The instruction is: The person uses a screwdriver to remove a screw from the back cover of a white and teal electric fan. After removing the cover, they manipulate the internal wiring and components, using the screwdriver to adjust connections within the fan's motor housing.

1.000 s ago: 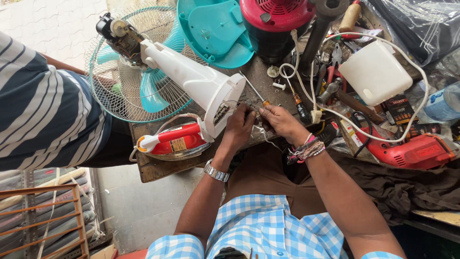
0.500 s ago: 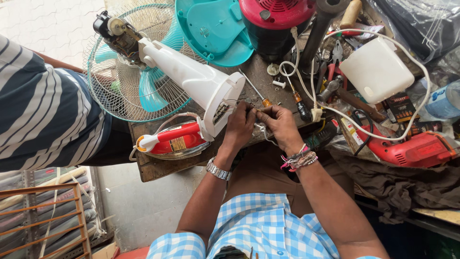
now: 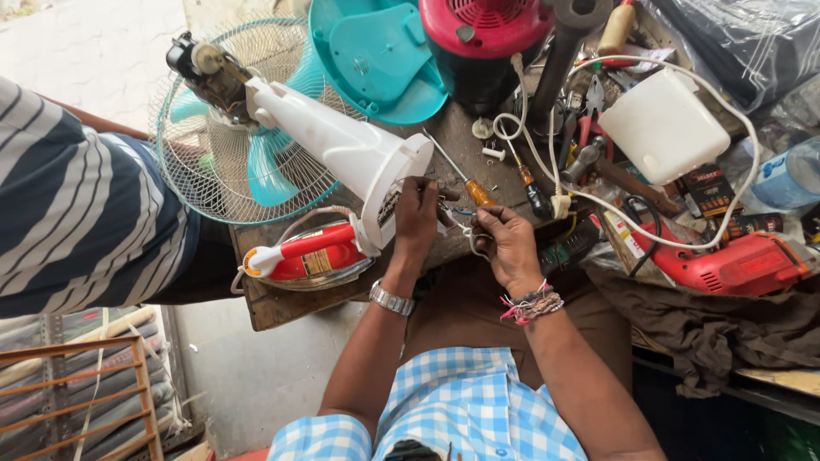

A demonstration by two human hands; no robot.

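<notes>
Fan stand (image 3: 342,154) lying, axis diagonal, base toward left hand (image 3: 417,218)

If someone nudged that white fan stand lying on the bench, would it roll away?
Probably not. The white fan stand is cone-shaped, so it would likely curve, not roll straight. The motor and grille at its narrow end probably anchor it.

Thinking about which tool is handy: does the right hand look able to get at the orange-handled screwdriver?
Probably yes: the screwdriver lies on the bench just above the right hand, nothing between them, though that hand is busy with thin wires.
</notes>
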